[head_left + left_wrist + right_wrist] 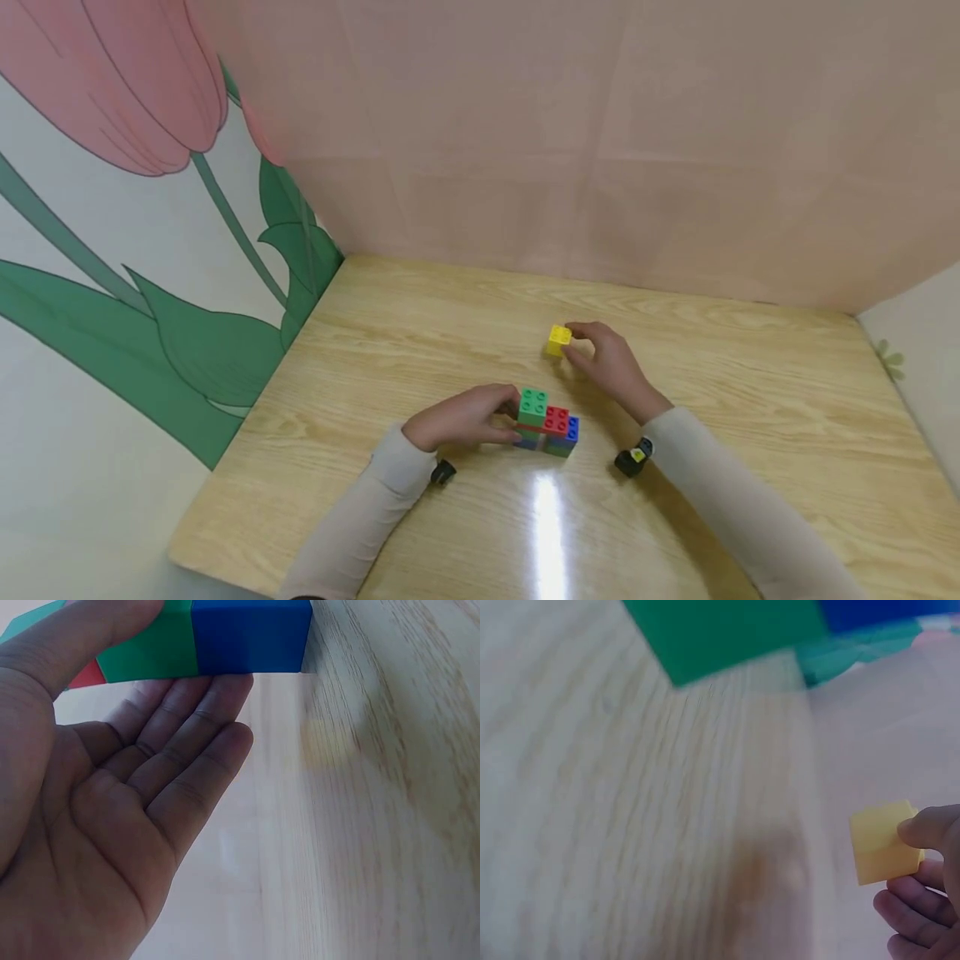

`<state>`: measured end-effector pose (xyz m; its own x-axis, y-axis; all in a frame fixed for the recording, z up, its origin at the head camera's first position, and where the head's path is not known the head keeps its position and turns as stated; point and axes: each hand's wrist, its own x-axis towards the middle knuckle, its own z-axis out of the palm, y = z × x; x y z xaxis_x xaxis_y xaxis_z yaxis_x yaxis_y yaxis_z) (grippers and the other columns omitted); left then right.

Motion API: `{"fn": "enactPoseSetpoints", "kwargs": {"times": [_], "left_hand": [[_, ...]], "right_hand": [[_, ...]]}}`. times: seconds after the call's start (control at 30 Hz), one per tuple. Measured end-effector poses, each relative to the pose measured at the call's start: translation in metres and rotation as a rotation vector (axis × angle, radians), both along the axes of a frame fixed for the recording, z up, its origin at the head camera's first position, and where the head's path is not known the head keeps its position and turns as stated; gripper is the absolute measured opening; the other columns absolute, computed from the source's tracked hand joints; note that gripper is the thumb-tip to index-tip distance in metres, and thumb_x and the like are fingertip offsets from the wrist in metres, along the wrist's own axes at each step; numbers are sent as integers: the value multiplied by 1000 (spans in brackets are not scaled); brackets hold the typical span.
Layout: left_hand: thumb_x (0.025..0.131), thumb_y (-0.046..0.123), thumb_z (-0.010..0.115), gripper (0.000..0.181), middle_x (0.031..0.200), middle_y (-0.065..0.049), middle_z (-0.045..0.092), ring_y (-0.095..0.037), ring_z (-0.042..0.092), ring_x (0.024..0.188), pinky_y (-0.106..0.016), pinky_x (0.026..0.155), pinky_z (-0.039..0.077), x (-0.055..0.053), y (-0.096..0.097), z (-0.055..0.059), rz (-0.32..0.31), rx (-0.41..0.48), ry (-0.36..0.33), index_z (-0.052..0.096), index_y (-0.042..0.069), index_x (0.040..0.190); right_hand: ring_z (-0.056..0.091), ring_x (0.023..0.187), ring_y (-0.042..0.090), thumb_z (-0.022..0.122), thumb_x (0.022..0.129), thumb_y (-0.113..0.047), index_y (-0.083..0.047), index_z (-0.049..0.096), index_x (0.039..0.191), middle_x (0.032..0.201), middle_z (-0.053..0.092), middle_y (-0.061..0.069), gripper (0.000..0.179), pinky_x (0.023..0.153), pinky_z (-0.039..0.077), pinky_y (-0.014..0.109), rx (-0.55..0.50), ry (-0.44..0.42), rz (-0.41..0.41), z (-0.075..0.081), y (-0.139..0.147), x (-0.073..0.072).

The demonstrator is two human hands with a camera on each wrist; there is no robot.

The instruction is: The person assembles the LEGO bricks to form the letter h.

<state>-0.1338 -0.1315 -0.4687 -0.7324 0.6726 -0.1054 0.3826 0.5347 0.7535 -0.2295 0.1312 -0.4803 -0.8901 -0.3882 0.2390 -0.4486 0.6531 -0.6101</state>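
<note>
A small stack of toy building blocks stands on the table in the head view. A green block (533,400) tops its left end, beside a red block (557,419), with blue (573,429) and green blocks lower down. My left hand (468,417) holds the stack at its left side. In the left wrist view, its thumb lies on a green block (146,645) next to a blue block (251,634), fingers on the far side. Farther back, my right hand (611,367) pinches a yellow block (558,340) between thumb and fingers; the right wrist view shows the yellow block (877,844) too.
The wooden table (420,333) runs back to a pinkish cloth-like backdrop (525,125). To the left is a wall panel with a large tulip picture (135,75). Black wrist devices (630,461) sit at both cuffs. Bright light reflects on the tabletop in front of the stack.
</note>
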Motion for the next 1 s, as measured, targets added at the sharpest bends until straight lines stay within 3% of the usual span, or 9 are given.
{"fn": "enactPoseSetpoints", "kwargs": {"times": [0.4, 0.7, 1.0], "left_hand": [[89, 26, 73, 29, 109, 9, 63, -11, 62, 107, -26, 91, 50, -1, 0, -3, -8, 16, 10, 57, 14, 111], [90, 25, 73, 29, 109, 9, 62, -11, 62, 106, -26, 90, 51, 0, 1, -2, -9, 16, 25, 57, 14, 111], [89, 25, 73, 29, 110, 9, 62, -10, 62, 106, -26, 91, 50, 1, -1, -2, -6, 28, 22, 57, 15, 111]], "right_hand": [[58, 112, 29, 68, 93, -29, -9, 58, 132, 120, 63, 9, 45, 96, 45, 53, -80, 153, 87, 38, -3, 47], [57, 115, 19, 71, 91, -26, -14, 59, 132, 123, 61, 0, 44, 95, 48, 46, -125, 236, 127, 63, -5, 75], [57, 114, 16, 75, 87, -18, -15, 60, 131, 124, 61, -3, 46, 94, 49, 40, -162, 288, 143, 73, -5, 106]]}}
